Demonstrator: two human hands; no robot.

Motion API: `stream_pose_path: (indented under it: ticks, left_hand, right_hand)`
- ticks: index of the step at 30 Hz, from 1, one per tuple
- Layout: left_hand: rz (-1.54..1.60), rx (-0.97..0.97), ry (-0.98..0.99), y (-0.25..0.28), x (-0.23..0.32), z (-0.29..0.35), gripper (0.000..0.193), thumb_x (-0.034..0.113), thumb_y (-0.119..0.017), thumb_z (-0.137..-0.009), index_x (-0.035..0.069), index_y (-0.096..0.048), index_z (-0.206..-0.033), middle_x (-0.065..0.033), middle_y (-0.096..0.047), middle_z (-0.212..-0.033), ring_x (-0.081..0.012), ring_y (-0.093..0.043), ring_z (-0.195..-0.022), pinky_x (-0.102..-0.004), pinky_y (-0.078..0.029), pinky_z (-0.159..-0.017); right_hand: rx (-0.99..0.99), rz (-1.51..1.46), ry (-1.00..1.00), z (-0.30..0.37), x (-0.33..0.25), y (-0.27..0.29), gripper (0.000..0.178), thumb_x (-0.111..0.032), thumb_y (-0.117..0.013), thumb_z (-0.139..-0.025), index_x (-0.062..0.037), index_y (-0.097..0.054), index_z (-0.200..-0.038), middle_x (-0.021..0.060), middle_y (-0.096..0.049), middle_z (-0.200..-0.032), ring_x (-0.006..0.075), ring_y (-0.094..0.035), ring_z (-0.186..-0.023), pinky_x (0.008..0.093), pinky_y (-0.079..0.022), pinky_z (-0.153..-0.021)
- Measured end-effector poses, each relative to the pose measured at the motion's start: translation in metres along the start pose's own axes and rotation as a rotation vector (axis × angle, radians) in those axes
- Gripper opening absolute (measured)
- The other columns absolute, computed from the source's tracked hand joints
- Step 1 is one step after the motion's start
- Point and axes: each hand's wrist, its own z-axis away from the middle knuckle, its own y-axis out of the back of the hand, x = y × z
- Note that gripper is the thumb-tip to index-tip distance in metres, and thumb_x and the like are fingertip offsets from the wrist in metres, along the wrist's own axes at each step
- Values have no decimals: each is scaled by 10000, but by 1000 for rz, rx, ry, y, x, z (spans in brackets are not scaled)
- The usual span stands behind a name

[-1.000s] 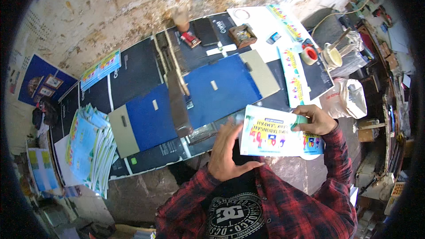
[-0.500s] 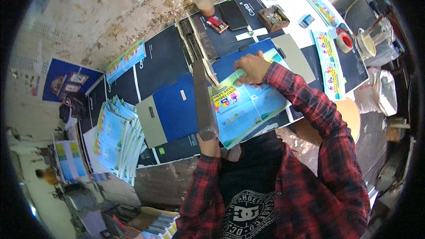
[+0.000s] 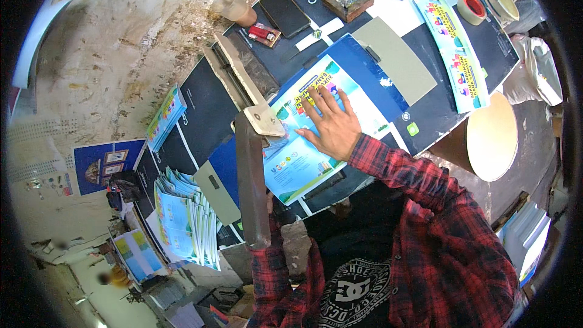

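Touching smooth paper (image 3: 303,173), your right hand (image 3: 334,126) lies open; I can't tell whether your left hand (image 3: 270,201) grips the brown bar (image 3: 252,185).

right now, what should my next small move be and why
I'd probably press the printed sheet flat with your right hand before moving the brown bar: that hand lies palm down on the sheet, close to the cream tip, which seems to overlap the sheet's left edge, so steady pressure might stop it slipping. Your left hand is mostly hidden behind the bar.
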Motion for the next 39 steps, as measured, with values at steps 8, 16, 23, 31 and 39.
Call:
stream_pose_path:
  ticks: [8,16,23,31,39]
  left_hand:
    - [-101,190,26,-23,14,16,298,276,-654,-950,52,-644,-1147,-55,-705,-1014,-179,-691,-929,-355,-565,-842]
    - [-101,19,62,-67,15,-3,292,212,-630,-960,13,-622,-1174,-99,-704,-1050,-221,-697,-933,-375,-587,-783]
    - [-98,73,56,-75,12,-5,309,213,-610,-967,-4,-603,-1187,-107,-699,-1069,-220,-697,-929,-375,-589,-787]
    - [-101,52,74,-58,18,-6,326,230,-609,-971,-4,-606,-1197,-99,-702,-1050,-200,-697,-902,-340,-588,-745]
    - [-103,64,54,-88,12,-5,273,187,-607,-971,-15,-621,-1154,-89,-707,-984,-176,-701,-814,-311,-591,-665]
  right_hand:
    - [-3,-45,6,-3,13,0,626,-542,-516,-936,-93,-522,-1371,157,-439,-1462,325,-370,-1388,547,-231,-1145]
    - [50,32,-7,-9,60,12,640,-545,-516,-924,-71,-532,-1353,161,-457,-1451,328,-400,-1363,548,-264,-1126]
    - [60,62,28,-8,68,15,661,-570,-507,-923,-68,-534,-1352,169,-459,-1450,336,-407,-1357,546,-268,-1124]
    - [44,18,37,-9,52,8,681,-585,-483,-929,-72,-519,-1376,174,-448,-1461,331,-397,-1369,535,-250,-1139]
    - [26,74,48,-10,72,17,669,-596,-462,-936,-114,-502,-1397,149,-438,-1477,332,-388,-1379,525,-253,-1144]
